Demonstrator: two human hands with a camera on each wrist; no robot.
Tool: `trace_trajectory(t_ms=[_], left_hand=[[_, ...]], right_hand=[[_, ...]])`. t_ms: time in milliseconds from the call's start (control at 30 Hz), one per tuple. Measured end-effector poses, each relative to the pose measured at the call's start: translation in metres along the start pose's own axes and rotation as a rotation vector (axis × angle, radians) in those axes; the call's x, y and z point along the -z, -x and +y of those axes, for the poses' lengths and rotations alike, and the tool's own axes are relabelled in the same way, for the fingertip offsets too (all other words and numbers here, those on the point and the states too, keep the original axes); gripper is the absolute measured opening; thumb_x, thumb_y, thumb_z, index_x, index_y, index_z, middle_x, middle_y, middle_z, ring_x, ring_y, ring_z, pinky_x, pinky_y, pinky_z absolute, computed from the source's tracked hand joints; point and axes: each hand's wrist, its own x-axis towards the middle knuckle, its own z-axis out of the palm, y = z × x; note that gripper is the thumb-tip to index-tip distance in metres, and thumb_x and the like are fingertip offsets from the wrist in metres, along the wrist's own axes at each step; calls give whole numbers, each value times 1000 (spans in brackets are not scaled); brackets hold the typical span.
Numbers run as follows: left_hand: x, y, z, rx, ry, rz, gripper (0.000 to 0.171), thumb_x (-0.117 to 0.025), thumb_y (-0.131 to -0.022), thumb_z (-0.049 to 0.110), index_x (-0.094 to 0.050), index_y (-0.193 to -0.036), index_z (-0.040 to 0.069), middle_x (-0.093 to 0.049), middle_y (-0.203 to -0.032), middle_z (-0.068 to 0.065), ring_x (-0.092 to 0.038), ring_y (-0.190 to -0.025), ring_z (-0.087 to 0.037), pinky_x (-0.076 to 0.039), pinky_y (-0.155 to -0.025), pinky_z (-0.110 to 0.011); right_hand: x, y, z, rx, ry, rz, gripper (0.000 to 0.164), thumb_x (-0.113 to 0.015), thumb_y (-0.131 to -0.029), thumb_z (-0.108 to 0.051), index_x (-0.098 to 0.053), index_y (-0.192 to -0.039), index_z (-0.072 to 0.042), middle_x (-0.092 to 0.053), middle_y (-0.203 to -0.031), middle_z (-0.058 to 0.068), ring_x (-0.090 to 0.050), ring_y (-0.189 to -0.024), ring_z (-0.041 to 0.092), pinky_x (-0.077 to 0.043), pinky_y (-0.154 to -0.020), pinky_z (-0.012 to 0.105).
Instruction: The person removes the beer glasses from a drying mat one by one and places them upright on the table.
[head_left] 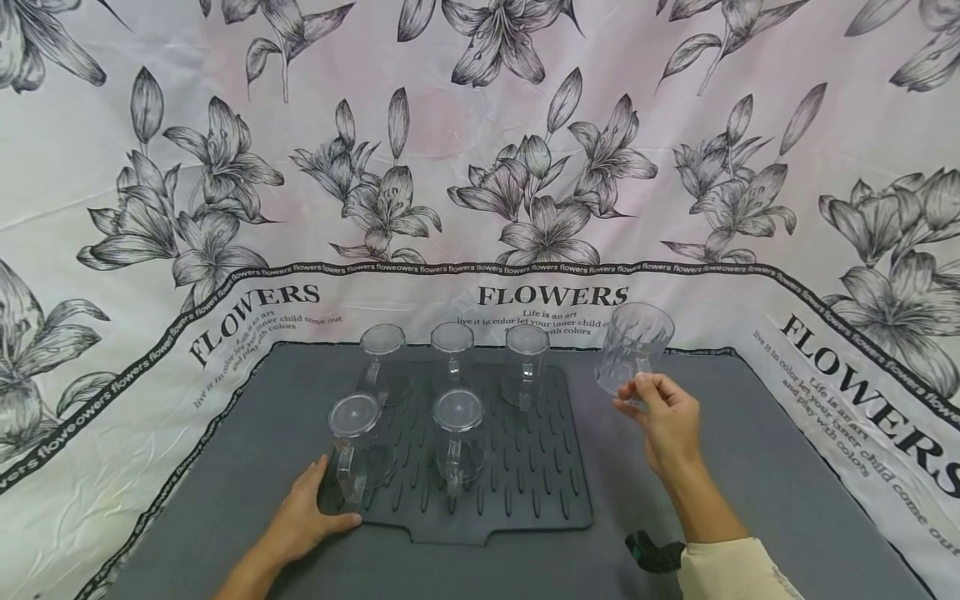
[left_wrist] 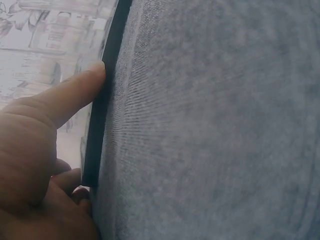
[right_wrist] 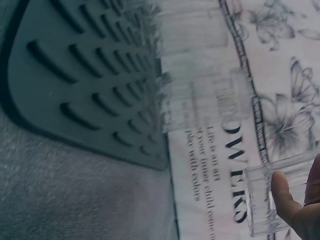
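A clear glass mug (head_left: 637, 346) is in my right hand (head_left: 667, 421), which pinches it by the handle above the table, right of the mat. It leans a little, its wide end up. In the right wrist view the thumb (right_wrist: 286, 195) lies against the mug (right_wrist: 257, 205). My left hand (head_left: 303, 512) grips the near left corner of a dark grey drying mat (head_left: 525, 492), its thumb on the front edge and its fingers at the left side. The left wrist view shows that thumb (left_wrist: 82, 87) touching the mat's edge (left_wrist: 97, 130).
Several clear mugs stand upside down on the ridged mat: front ones (head_left: 356, 417) (head_left: 459, 412) and a back row with a mug (head_left: 527, 342) at its right. A black strap-like object (head_left: 652, 552) lies by the right sleeve (head_left: 738, 571). Flower-printed cloth (head_left: 525, 208) rises behind the grey table (head_left: 247, 433).
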Motion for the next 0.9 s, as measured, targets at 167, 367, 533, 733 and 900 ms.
trace_trajectory(t_ms=[167,367,533,733,900], left_hand=[[0,0,0,7,2,0,120,-87,-69,41,-15,-147,-14,-16,-146,-42,-14,-134,-56,-20,-103,-67],[-1,1,0,1,-10,8,120,-87,-69,41,-16,-147,-14,-16,-146,-42,-15,-134,-56,-20,-103,-67],[-2,2,-2,1,-17,14,119,-87,-69,41,-16,-147,-13,-17,-147,-41,-15,-134,-55,-20,-103,-67],[-2,2,1,8,-17,11,119,-86,-69,42,-16,-148,-13,-16,-146,-41,-15,-134,-56,-21,-102,-68],[-2,3,1,16,-11,8,119,-86,-69,42,-15,-148,-12,-16,-147,-41,-14,-134,-56,-20,-102,-68]], right_hand=[[6,-9,15,-12,-7,10,30,-58,-98,-12,-54,-90,16,-61,-81,12,-64,-78,21,-56,-76,42],[15,-17,34,-68,-30,35,32,-58,-98,-12,-53,-91,19,-61,-79,11,-64,-76,20,-56,-74,41],[22,-21,49,-98,-11,35,31,-55,-99,-9,-53,-89,20,-62,-76,10,-63,-76,19,-56,-73,42],[28,-24,61,-144,-6,29,26,-55,-99,-8,-58,-85,14,-63,-77,8,-62,-76,19,-56,-74,44],[29,-25,68,-178,21,41,26,-54,-99,-5,-57,-86,16,-62,-76,8,-63,-74,20,-55,-76,48]])
